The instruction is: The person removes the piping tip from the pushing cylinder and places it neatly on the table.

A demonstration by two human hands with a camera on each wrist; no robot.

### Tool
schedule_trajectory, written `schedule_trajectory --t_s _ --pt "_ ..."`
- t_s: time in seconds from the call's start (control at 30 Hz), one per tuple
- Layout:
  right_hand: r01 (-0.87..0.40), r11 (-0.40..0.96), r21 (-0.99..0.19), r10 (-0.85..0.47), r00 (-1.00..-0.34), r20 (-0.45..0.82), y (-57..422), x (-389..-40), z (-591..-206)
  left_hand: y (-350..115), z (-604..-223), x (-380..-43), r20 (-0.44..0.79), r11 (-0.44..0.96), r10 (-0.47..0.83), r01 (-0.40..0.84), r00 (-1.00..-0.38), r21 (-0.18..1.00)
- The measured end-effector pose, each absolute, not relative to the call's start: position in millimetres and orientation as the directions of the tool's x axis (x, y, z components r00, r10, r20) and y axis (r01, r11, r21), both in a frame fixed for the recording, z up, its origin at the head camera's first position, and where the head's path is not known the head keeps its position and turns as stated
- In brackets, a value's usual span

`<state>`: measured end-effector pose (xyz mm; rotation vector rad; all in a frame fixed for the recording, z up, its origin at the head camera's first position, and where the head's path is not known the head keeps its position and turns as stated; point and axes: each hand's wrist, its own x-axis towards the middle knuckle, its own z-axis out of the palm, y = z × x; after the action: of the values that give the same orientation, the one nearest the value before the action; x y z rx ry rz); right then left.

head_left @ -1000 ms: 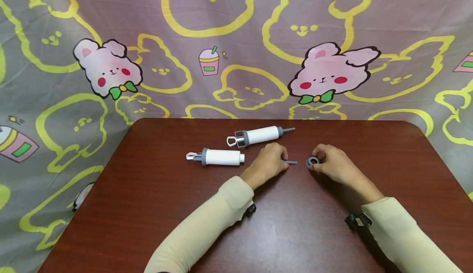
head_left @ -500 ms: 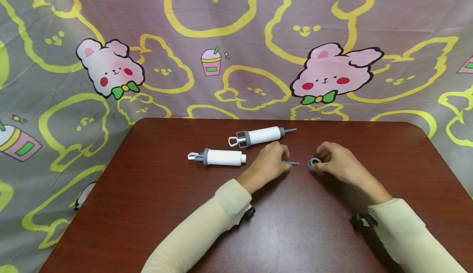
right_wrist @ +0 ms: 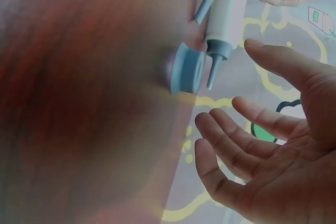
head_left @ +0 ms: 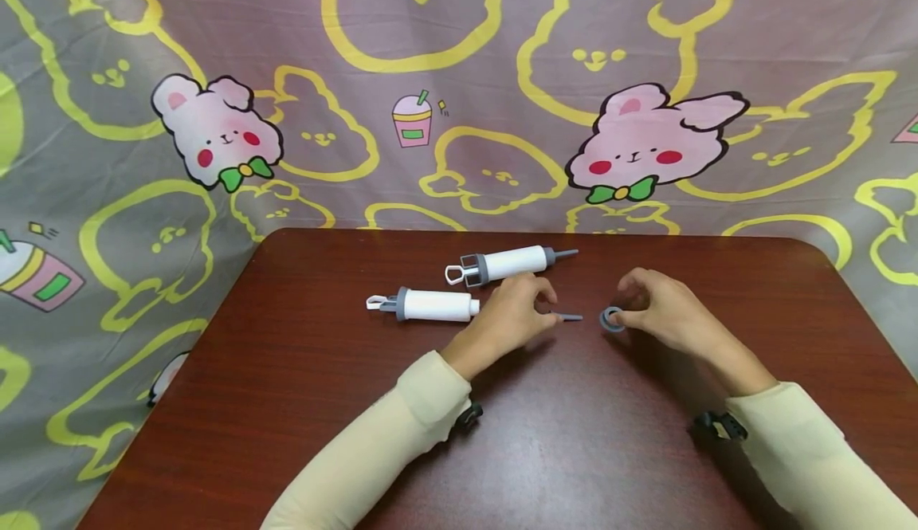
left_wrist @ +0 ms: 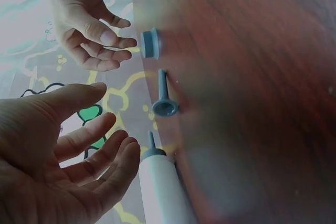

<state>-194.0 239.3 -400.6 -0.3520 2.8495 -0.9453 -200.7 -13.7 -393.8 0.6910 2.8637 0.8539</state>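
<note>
My left hand (head_left: 511,313) hovers with loosely spread fingers just left of a small grey nozzle (head_left: 572,318); the left wrist view shows the funnel-ended nozzle (left_wrist: 164,100) lying on the table, apart from the fingers. To its right lies a grey flanged ring (right_wrist: 187,69). Near that ring is my right hand (head_left: 670,315), fingers relaxed and holding nothing; a gap separates them in the right wrist view. A white syringe-like tube (head_left: 437,305) with a grey collar and loop handle lies left of my left hand, its bare spout facing right.
Behind my left hand lies a second white syringe-like tube (head_left: 515,262), with a grey nozzle fitted at its right end. All of this rests on a dark red wooden table (head_left: 287,402). A patterned cloth (head_left: 488,76) hangs behind the table's far edge.
My fingers have come away from the nozzle and the ring, both left on the table. The left hand has drawn slightly left and the right hand slightly right. The view has shifted a little.
</note>
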Motion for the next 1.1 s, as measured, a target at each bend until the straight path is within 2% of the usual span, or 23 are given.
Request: schedule_trajectory --t_s 0.33,0.63,1.1 --pt "-0.245 0.764 -0.597 -0.302 -0.953 0.004 232.6 -200.4 -388.8 -35.6 -386.6 -207.5 0.088 0.717 0.445 0.413 -0.891 0.561" --pt "-0.296 0.750 -0.591 -0.349 -0.937 0.026 224.8 -212.1 -377.3 -56.1 -375.2 -217.0 0.077 0.715 0.398 0.362 -0.914 0.598" --pt "-0.338 0.728 -0.597 -0.407 -0.913 0.021 207.2 -242.4 -368.4 -90.2 -370.6 -242.8 0.025 0.784 0.279 0.242 -0.960 0.571"
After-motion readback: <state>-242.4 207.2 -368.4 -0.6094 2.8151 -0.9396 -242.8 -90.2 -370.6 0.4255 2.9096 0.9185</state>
